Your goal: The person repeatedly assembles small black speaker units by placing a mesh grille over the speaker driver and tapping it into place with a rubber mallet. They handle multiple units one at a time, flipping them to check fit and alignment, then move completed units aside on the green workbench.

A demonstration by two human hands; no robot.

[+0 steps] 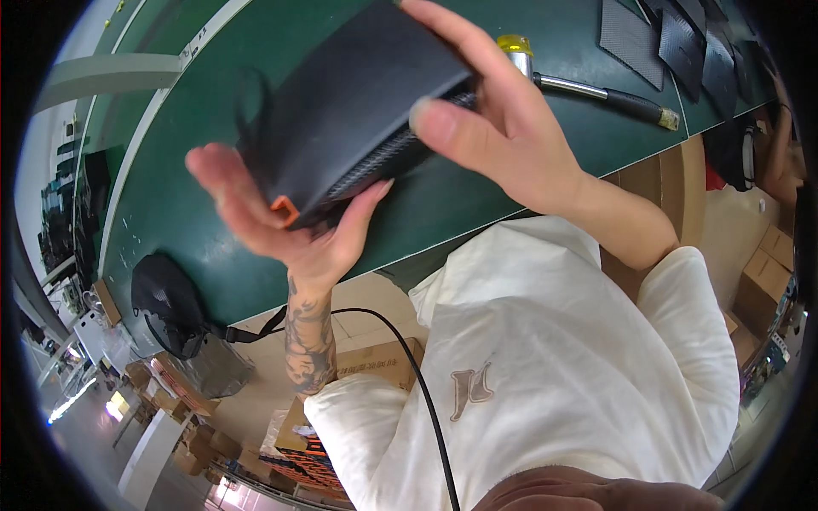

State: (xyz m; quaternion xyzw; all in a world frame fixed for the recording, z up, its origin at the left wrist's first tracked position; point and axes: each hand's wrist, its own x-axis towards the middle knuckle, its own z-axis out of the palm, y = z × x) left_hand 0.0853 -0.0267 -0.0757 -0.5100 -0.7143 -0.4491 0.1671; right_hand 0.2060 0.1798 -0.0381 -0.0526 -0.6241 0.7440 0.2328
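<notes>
A black, smooth-faced, box-shaped case (358, 94) is held up above the green table, with a ribbed, textured side toward me. A small orange piece (285, 209) shows at its lower left corner. My right hand (503, 128) grips the right end, thumb on the near edge and fingers reaching round the far side. Under the left end, my left hand (294, 221) holds the case between its thumb and outstretched fingers, which are smeared by motion. A dark, blurred strip (253, 106) sticks out at the case's left.
On the green table (162, 196), a mallet (605, 95) with a yellow face lies behind my right hand. Black textured sheets (682, 47) are piled at the far right. A black bag (166, 302) sits at the left edge. Another person's arm (780, 162) shows at the right.
</notes>
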